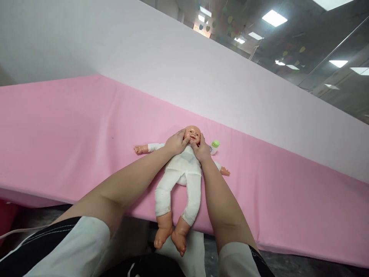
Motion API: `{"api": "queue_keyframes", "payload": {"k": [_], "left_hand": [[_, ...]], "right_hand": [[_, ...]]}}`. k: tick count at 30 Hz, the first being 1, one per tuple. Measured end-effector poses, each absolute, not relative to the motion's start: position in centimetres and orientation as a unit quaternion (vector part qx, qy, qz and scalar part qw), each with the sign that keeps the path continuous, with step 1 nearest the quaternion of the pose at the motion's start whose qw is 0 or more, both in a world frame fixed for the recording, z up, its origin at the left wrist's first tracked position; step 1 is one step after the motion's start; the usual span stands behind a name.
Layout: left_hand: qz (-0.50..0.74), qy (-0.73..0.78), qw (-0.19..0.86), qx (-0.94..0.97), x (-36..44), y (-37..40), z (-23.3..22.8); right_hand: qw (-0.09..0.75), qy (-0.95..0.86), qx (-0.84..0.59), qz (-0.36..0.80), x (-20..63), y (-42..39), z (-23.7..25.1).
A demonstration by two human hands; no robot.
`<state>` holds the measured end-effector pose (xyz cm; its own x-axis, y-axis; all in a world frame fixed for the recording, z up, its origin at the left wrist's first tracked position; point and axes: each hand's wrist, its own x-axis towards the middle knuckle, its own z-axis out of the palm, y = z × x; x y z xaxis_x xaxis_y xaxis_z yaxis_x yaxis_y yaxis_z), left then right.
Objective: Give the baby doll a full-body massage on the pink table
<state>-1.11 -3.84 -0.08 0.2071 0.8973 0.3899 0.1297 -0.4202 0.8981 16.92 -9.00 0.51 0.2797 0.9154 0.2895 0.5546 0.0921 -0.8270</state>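
Observation:
A baby doll (pixel 184 161) in a white cloth suit lies on its back on the pink covered surface, its bare feet hanging over the near edge. My left hand (pixel 176 143) cups one side of the doll's head and neck, with the thumb by its chin. On the other side, my right hand (pixel 201 149) holds the head the same way, thumb near the chin. Both hands are closed around the head, and the fingers behind it are hidden. Just right of my right hand lies a small bottle (pixel 215 146) with a green cap, partly hidden by that hand.
The pink cover (pixel 288 192) stretches to both sides and has folds. Behind it rises a white wall (pixel 187 73), topped by glass panels (pixel 288 50) showing ceiling lights. A thin pale cable (pixel 23 231) runs at lower left, near a red object (pixel 7 217).

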Motion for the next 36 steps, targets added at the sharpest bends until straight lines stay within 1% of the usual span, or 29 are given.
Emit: {"api": "queue_keyframes", "payload": {"k": [2,5,8,11,17,25,36], "left_hand": [[0.481,0.377,0.371,0.699,-1.6,-3.7,-0.1],[0.423,0.387,0.313,0.757,-2.0,-3.4,0.2],[0.364,0.411,0.265,0.793,-2.2,-3.4,0.7],[0.356,0.430,0.257,0.789,-2.3,-3.5,1.0],[0.368,0.446,0.281,0.766,-2.2,-3.2,1.1],[0.394,0.457,0.294,0.741,-1.7,-2.3,0.0],[0.389,0.430,0.302,0.757,-2.1,-3.4,1.4]], "right_hand": [[0.454,-0.580,-0.651,0.184,17.1,-9.2,0.7],[0.426,-0.587,-0.669,0.162,17.2,-9.1,0.9],[0.378,-0.604,-0.689,0.135,17.3,-8.8,1.1],[0.355,-0.622,-0.689,0.112,17.3,-8.7,1.3],[0.362,-0.639,-0.672,0.095,17.7,-8.6,1.3],[0.401,-0.623,-0.666,0.090,17.8,-8.1,0.4],[0.409,-0.596,-0.685,0.092,16.9,-8.3,1.0]]}}
